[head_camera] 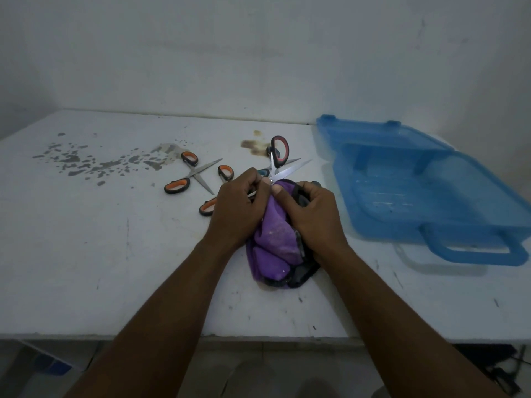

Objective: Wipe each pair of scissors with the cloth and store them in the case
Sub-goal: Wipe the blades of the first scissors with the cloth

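Case (416,202) right of cloth (275,239); scissors (193,175) behind-left; all on table (115,254).

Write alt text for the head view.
The left hand grips open steel scissors while the right hand presses a purple cloth against them, over a white table. Orange-handled scissors lie left; an open blue plastic case sits right.

The soft purple cloth (275,239) looks matt and fuzzy. The translucent blue plastic case (431,193) is smooth and faintly glossy. Scissor blades (290,172) are shiny bare metal. The white bench (115,239) looks matt, scuffed and stained.
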